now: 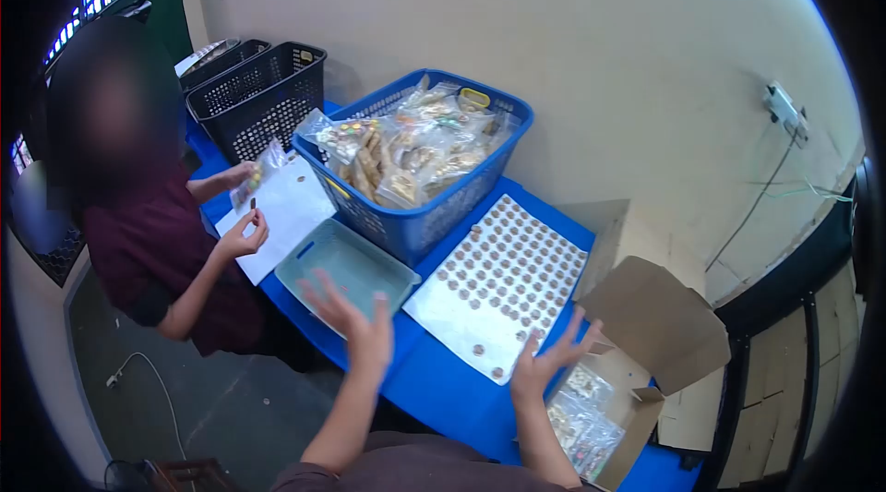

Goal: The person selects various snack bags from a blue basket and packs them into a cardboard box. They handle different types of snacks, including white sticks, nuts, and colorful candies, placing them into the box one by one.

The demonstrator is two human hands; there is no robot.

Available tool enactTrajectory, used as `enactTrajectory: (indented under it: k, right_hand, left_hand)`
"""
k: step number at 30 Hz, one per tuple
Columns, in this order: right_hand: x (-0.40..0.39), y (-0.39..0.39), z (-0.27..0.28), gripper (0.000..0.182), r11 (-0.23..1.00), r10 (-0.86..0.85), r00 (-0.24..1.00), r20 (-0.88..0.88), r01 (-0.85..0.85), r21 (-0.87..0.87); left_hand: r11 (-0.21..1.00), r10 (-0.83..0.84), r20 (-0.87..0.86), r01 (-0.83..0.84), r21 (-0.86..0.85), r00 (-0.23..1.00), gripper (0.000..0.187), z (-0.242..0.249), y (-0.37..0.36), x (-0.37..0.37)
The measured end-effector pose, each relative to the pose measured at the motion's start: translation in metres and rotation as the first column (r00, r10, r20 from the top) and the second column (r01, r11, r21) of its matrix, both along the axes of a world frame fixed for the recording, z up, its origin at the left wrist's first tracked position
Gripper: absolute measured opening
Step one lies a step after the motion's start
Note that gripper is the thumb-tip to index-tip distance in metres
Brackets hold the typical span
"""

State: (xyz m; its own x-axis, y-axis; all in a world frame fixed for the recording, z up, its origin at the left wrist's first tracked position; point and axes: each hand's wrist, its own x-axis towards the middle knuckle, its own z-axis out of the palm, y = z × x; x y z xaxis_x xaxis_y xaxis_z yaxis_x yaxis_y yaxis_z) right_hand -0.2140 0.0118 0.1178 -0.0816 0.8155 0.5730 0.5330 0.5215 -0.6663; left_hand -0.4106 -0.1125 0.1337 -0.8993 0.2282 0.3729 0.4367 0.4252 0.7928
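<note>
My left hand (358, 318) is raised, fingers spread and holding nothing, overlapping the near edge of a grey-green plastic tray (300, 243). With its fingers also apart, my right hand (548, 361) hovers by the lower right edge of a white sheet (452, 330). Rows of small round brown pieces (513, 252) cover most of that sheet, with a few lying apart near its lower end. Right beside my right hand is an open cardboard box (657, 321), where clear packets (583, 409) lie inside.
A blue basket (420, 220) heaped with filled clear bags (415, 146) stands behind the tray. Black baskets (268, 90) are farther left. At left, a person (161, 252) holds a small clear bag (258, 176) and a small brown piece over a white sheet (293, 206).
</note>
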Motion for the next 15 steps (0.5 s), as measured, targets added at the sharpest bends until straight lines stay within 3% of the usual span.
enactTrajectory:
  k: [1,2,3,5,8,13,15]
  right_hand:
    - [-0.034,-0.003,0.005,0.068,0.997,0.072,0.997,0.007,-0.072,0.024]
    - [-0.063,-0.011,0.01,0.068,0.988,0.154,0.987,0.038,-0.154,-0.016]
    - [-0.091,-0.019,0.018,0.068,0.971,0.238,0.969,0.062,-0.235,-0.049]
    - [-0.13,-0.038,0.027,0.067,0.931,0.364,0.931,0.042,-0.362,-0.048]
    - [-0.165,-0.06,0.025,0.064,0.9,0.433,0.899,0.064,-0.435,0.028]
    - [-0.205,-0.064,0.014,0.059,0.938,0.345,0.934,0.096,-0.345,-0.018]
    - [-0.215,-0.067,0.012,0.058,0.948,0.316,0.945,0.078,-0.313,-0.054]
  left_hand:
    - [0.981,-0.171,-0.027,0.173,0.084,0.985,0.098,-0.002,0.012,0.002]
    - [0.955,-0.296,-0.032,0.297,0.011,0.955,0.1,0.01,0.017,0.008]
    - [0.91,-0.393,-0.201,0.41,0.054,0.897,0.098,0.008,0.018,0.005]
    - [0.885,-0.354,-0.605,0.465,0.031,0.713,0.09,-0.013,0.012,-0.017]
    - [0.867,-0.314,-0.628,0.485,0.116,0.712,0.086,-0.002,-0.001,-0.067]
    - [0.885,-0.342,-0.571,0.46,0.071,0.746,0.082,0.008,0.001,-0.126]
    - [0.848,-0.345,-0.483,0.487,0.207,0.805,0.079,0.002,0.012,-0.124]
